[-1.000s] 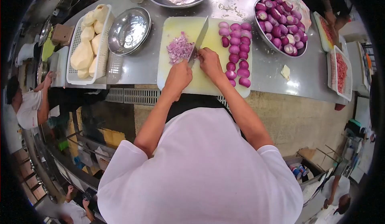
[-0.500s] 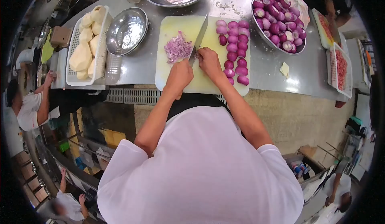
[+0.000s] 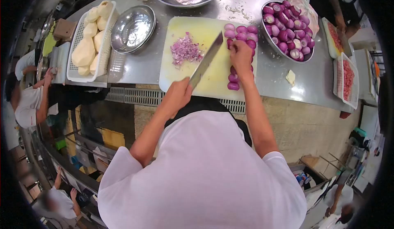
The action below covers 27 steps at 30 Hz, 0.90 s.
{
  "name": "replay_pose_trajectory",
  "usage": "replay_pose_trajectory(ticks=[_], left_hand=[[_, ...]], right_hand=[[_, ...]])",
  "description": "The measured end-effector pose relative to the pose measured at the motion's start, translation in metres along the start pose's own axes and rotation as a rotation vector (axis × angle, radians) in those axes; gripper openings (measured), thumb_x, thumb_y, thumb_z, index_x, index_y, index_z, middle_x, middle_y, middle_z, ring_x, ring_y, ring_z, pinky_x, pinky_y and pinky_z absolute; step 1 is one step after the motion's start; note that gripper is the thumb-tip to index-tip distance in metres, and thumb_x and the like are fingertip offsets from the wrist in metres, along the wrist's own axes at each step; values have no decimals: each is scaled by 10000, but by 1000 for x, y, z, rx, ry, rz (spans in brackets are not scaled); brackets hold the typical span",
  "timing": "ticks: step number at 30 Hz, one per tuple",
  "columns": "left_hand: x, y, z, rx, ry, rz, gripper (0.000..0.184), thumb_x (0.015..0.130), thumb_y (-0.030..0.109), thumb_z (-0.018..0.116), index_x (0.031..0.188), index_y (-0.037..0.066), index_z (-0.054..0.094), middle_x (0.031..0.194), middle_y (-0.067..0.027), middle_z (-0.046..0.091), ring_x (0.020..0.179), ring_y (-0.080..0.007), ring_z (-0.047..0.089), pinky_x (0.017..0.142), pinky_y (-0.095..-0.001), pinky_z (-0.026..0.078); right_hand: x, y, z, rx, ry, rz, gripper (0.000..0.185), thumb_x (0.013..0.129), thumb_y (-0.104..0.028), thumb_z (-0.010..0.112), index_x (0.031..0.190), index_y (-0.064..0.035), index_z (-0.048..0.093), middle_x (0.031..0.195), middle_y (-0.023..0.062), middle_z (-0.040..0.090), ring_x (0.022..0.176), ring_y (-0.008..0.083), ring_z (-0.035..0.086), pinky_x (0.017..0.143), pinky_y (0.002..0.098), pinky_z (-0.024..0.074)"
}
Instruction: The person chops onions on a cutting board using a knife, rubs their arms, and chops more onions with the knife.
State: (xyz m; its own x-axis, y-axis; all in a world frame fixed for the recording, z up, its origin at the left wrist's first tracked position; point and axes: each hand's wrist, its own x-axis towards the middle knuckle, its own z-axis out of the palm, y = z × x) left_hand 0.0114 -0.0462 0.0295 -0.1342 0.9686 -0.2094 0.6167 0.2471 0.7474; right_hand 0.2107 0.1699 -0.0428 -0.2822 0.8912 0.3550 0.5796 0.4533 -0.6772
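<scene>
My left hand (image 3: 178, 93) is wrapped round the handle of a kitchen knife (image 3: 207, 60), its wide blade slanting up and right over the cutting board (image 3: 213, 91). Chopped red onion (image 3: 185, 50) lies in a loose heap left of the blade. On the board's right side, peeled red onions (image 3: 241, 29) stand in rows. My right hand (image 3: 242, 58) is over these rows, its bent fingers closed on a red onion (image 3: 229, 43) at their left edge. The hand covers several onions, and part of the held one is hidden.
A steel bowl of red onions (image 3: 287, 32) stands right of the board, near a pale scrap (image 3: 290, 77). Left are steel bowls (image 3: 133, 28) and a white basket (image 3: 69, 71) of peeled tubers. Another steel bowl (image 3: 188, 1) sits behind. Co-workers are around, one at a board (image 3: 331, 36) far right.
My right hand has moved right from beside the blade to the onion rows. My left hand has drawn the knife slightly down and left, tilting the blade further right. The chopped heap is uncovered.
</scene>
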Motion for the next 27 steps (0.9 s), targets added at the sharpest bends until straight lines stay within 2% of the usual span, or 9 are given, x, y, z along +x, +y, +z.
replay_pose_trajectory(ticks=[3,7,12,15,17,18,21,23,27], left_hand=[[-16,-30,4,-27,-29,-22,181,960,119,594,918,-56,577,803,-326,635,783,-521,638,679,-550,484],[-2,-36,-16,-52,36,-156,179,959,122,590,911,-49,570,764,-312,631,785,-526,631,657,-547,484],[-9,-29,-6,38,221,18,175,955,116,582,906,-51,562,748,-317,619,778,-525,632,661,-555,480],[-23,-38,0,-58,94,44,171,954,116,580,908,-48,564,746,-320,616,766,-527,628,656,-560,478],[-29,-58,-1,-38,40,-29,213,989,175,587,981,-38,578,668,-234,602,640,-396,654,606,-469,488],[-28,-39,-19,-226,-84,-336,211,992,171,588,969,-38,569,652,-204,595,610,-367,649,600,-464,488],[-18,-55,-26,45,168,-130,221,990,177,590,962,-40,556,651,-202,592,599,-367,644,597,-467,485],[-17,-37,-37,-22,152,-187,235,988,190,587,947,-38,547,671,-225,604,606,-399,635,607,-486,481],[-6,-33,-16,50,258,-46,228,987,185,575,937,-35,546,728,-269,628,694,-468,640,642,-515,485]], right_hand=[[12,10,-9,-27,105,-27,129,830,-19,675,937,6,743,931,219,725,874,425,694,797,488,547],[20,-1,-10,-165,-72,43,173,835,-79,711,984,-8,762,950,225,736,900,424,703,829,497,547],[26,-3,4,-321,-161,14,239,838,-177,767,1037,-46,780,946,217,750,881,395,723,809,474,560],[24,-12,4,-324,-188,52,254,842,-174,769,1067,-56,781,955,206,755,885,386,727,813,459,565],[18,-18,9,-182,-213,82,188,843,-121,728,1012,-52,774,986,221,735,920,429,696,837,510,540],[12,-19,15,-181,-215,83,188,843,-121,728,1012,-52,774,986,221,735,920,429,696,837,510,540],[-3,-28,31,-56,-214,-13,154,839,-82,713,977,-48,769,998,197,727,949,411,684,850,494,537],[-13,-44,38,18,-308,-96,123,828,-48,701,935,-49,761,988,175,713,956,390,671,852,476,538],[-21,-59,54,46,-347,-183,129,832,-36,674,937,-46,748,986,162,700,954,387,659,840,474,543]])
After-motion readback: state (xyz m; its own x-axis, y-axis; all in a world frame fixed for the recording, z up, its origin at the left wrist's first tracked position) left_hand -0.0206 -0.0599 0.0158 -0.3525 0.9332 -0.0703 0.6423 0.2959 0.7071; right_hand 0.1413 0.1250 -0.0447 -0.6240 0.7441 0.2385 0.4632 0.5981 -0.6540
